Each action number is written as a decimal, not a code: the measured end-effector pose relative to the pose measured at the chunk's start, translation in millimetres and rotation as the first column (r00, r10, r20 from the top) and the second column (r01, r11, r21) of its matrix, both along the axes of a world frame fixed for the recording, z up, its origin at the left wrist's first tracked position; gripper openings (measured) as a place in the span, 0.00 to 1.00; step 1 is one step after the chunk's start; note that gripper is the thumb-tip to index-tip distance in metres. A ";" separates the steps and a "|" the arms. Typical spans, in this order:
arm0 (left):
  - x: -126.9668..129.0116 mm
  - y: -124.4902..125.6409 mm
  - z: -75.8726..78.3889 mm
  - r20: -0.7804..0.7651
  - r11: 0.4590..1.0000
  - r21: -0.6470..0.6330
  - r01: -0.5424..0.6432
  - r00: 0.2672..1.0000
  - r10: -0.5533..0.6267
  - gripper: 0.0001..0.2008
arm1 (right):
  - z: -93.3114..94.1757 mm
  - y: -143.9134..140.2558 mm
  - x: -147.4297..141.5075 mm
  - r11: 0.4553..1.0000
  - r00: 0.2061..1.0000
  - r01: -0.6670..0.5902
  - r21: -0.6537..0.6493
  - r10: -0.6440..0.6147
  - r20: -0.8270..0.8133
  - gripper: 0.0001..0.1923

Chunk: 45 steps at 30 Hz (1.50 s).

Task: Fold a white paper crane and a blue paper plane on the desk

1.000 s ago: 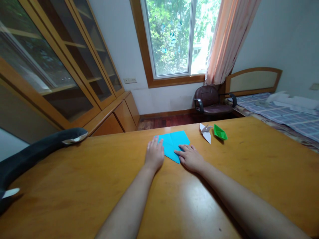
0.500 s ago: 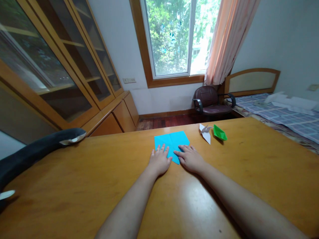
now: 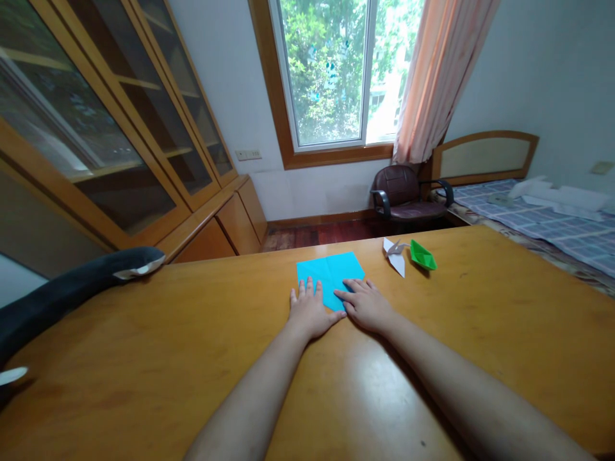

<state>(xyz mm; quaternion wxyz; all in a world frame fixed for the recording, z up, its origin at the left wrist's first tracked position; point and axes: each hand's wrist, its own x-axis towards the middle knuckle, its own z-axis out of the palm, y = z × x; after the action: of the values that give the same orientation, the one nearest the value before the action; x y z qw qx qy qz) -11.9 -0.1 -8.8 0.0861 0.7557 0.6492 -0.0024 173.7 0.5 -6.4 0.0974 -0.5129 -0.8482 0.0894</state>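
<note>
A blue sheet of folding paper [image 3: 331, 264] with crease lines lies on the wooden table [image 3: 192, 358]. My left hand [image 3: 310, 312] rests flat on its near left part, fingers spread, with the thumb stretched toward the paper's near corner. On the near right part lies my right hand [image 3: 368, 304], its fingers extended and pressing on the sheet. Parts of the paper's near edges are hidden under both hands. Beyond my right hand sit a white folded paper crane [image 3: 394, 256] and a green paper boat [image 3: 423, 255].
A dark stuffed toy [image 3: 72, 278] lies along the table's left side. Past the far table edge are a glass-door cabinet [image 3: 158, 115], a maroon armchair [image 3: 408, 192] and a bed [image 3: 548, 205] with a checked cover. Behind them is a window [image 3: 321, 77] with a pink curtain.
My left thumb has stretched right to the paper's near corner, close to my right hand, and the left fingers have shifted slightly. My right hand and the sheet stay nearly where they were.
</note>
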 end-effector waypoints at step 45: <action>-37.6 5.4 11.6 0.229 0.848 0.241 0.472 0.821 -0.523 0.21 | -5.7 2.5 26.0 0.979 0.948 -0.188 0.082 0.203 -0.245 0.28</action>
<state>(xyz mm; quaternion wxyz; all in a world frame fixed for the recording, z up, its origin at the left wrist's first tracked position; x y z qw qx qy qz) -49.5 5.2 2.8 0.1090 0.8959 0.4070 0.1409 199.7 3.0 -12.1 0.2100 -0.4076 -0.8778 0.1385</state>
